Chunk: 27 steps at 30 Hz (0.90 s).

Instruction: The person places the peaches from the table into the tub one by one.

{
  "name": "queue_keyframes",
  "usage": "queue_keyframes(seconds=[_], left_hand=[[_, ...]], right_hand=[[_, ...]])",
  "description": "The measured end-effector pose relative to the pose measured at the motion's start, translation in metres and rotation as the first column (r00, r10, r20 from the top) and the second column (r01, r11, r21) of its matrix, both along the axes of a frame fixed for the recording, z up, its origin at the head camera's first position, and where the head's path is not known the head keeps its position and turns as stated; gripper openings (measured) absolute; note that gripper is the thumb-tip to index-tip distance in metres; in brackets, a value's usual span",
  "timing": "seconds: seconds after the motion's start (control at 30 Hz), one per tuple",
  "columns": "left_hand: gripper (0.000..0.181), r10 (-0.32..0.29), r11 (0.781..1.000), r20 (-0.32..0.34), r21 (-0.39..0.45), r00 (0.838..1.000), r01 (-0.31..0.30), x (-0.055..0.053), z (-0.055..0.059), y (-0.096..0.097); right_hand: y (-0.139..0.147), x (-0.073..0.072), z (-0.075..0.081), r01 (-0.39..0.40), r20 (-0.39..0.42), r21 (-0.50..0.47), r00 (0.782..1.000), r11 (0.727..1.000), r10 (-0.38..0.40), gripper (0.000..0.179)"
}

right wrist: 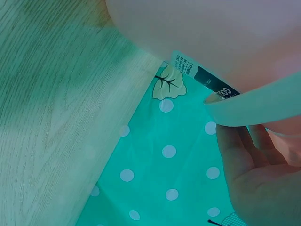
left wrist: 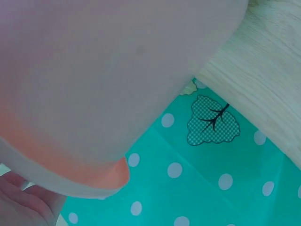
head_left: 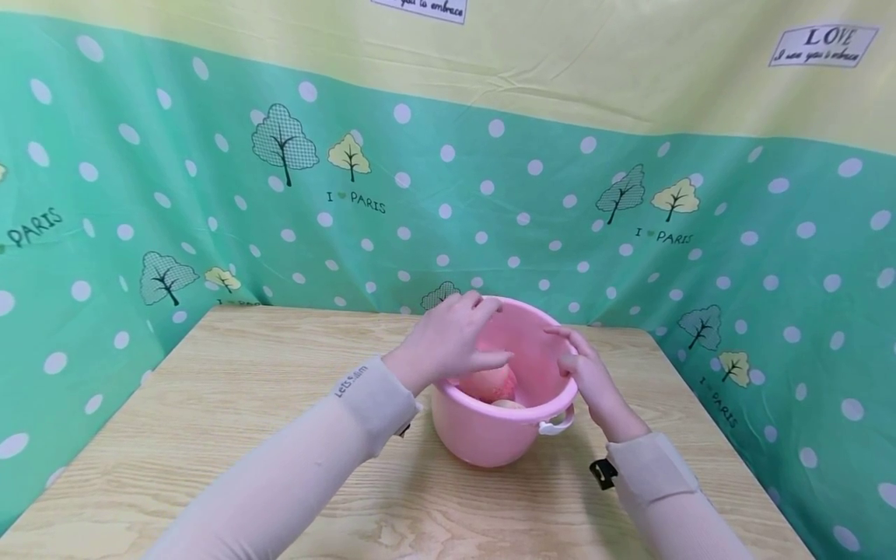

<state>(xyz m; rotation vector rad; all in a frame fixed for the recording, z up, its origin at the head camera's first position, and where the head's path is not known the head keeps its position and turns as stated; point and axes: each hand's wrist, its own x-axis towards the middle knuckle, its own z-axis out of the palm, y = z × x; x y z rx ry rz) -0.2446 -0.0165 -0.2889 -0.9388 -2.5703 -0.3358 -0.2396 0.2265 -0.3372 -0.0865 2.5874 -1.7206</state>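
Note:
A pink bucket (head_left: 483,439) stands on the table, its mouth tipped slightly toward the head camera. Inside lie a rounded pinkish-red thing (head_left: 500,381) and, partly hidden by the near rim, a pale one (head_left: 507,404). My left hand (head_left: 448,338) is over the bucket's left rim, fingers spread and thumb reaching across the mouth, nothing visible between them. With my right hand (head_left: 591,381) I hold the right rim, thumb on the inner side. In the right wrist view, the fingers of this hand (right wrist: 254,174) partly disappear behind the rim (right wrist: 254,106).
A white handle end (head_left: 556,424) juts from the bucket's front right. A printed label (right wrist: 202,75) shows beside the bucket in the right wrist view. The wooden table (head_left: 266,389) extends around it, with a green dotted cloth (head_left: 378,233) behind and on both sides.

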Motion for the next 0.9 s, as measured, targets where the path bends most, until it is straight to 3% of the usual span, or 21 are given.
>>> queue_keyframes(seconds=[0.33,0.63,0.9], left_hand=[[0.064,0.007,1.000,0.041,-0.011,0.999,-0.007,0.000,-0.001,-0.004],[0.059,0.032,0.999,0.022,0.009,0.999,-0.032,-0.002,-0.001,-0.010],[0.059,0.057,0.998,-0.008,0.017,0.998,-0.056,-0.002,0.007,-0.024]], right_hand=[[0.000,0.001,0.001,0.000,0.013,-0.011,1.000,1.000,0.000,0.064],[0.003,0.000,0.004,-0.031,0.052,0.020,0.998,0.999,0.030,0.069],[0.007,-0.002,0.015,-0.039,-0.016,0.075,0.999,0.996,0.040,0.065]])
